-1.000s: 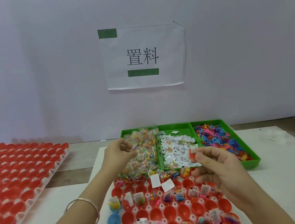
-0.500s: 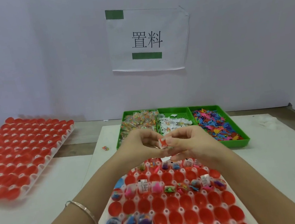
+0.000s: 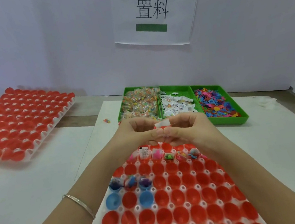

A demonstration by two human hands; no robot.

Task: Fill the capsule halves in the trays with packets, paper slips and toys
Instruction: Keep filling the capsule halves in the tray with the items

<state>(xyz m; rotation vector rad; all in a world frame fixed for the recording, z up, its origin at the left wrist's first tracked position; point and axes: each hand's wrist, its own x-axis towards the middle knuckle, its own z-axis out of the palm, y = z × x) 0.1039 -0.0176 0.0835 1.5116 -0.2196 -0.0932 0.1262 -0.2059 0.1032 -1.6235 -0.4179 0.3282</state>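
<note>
Pinching white paper slip (image 3: 160, 124), red bit (image 3: 160, 128) beneath: left hand (image 3: 138, 133), right hand (image 3: 189, 126) grips.

1. Near tray (image 3: 174, 187), 6 o'clock: a white grid of red capsule halves (image 3: 183, 214), open side up, mostly empty. Two blue halves (image 3: 112, 201) sit at its 9 o'clock edge.
2. Filled halves (image 3: 168, 156) line its 12 o'clock row, and three more (image 3: 131, 182) sit at 10 o'clock.
3. Second tray (image 3: 21, 122), 10 o'clock: red halves, domes up.
4. Green three-bin tray (image 3: 225, 121), 1 o'clock: clear packets (image 3: 139, 103) in the left bin, paper slips (image 3: 176, 105) in the middle, coloured toys (image 3: 215, 102) in the right.
5. White paper slip (image 3: 160, 124), centre: pinched between the left hand (image 3: 138, 132) and the right hand (image 3: 188, 127), with a red piece (image 3: 161, 128) just under it.
6. Stray packet (image 3: 106, 120), 11 o'clock, lying on the table.
</note>
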